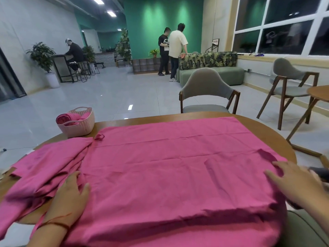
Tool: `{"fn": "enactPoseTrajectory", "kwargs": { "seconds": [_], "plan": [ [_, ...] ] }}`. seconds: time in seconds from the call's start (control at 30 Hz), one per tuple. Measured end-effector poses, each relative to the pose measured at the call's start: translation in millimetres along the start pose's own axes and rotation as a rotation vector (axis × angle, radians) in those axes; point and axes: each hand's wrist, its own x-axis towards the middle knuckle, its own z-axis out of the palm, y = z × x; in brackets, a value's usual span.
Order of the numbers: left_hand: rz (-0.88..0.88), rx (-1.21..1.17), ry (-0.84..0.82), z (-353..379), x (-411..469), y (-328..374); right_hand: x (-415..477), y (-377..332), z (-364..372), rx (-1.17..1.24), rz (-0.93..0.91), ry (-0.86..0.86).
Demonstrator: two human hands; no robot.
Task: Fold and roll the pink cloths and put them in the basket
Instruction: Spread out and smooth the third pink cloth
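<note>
**A:** What are the hands doing?

**B:** The left hand [69, 195] and the right hand [292, 182] both lie flat with straight fingers, gripping nothing. Each presses an end of the spread pink cloth [169, 166], which stretches between them across the round wooden table [267, 129].

**A:** Is it folded?

**B:** Its near edge looks doubled, so I'd judge one fold made and no rolling begun.

**A:** What else is there?

**B:** A crumpled pink cloth [44, 168] lies just outside the left hand, touching the spread one. Well beyond that hand stands the pale woven basket [80, 129], with rolled pink cloths [64, 120] already inside.

**A:** So it's partway?

**B:** Yes. At least two cloths look left to finish.
</note>
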Motion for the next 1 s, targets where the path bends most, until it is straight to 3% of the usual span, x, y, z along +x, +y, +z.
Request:
{"fn": "enactPoseTrajectory", "kwargs": {
  "seconds": [0.17, 0.3, 0.53, 0.8, 1.0],
  "plan": [
    [-0.003, 0.113, -0.011, -18, 32, 16, 43, -2, -15, 0.383, 0.068, 0.04],
    [0.024, 0.209, -0.023, -26, 48, 21, 64, -4, -10, 0.455, 0.059, -0.009],
    [-0.003, 0.202, -0.092, -40, 43, -5, 61, 9, 0, 0.421, 0.031, 0.076],
    [0.043, -0.025, 0.233, -60, 52, 28, 83, 1, -27, 0.509, 0.057, 0.219],
    [0.019, -0.158, 0.301, -65, 106, 61, 124, -25, -55, 0.54, 0.036, 0.286]
  ]
}}
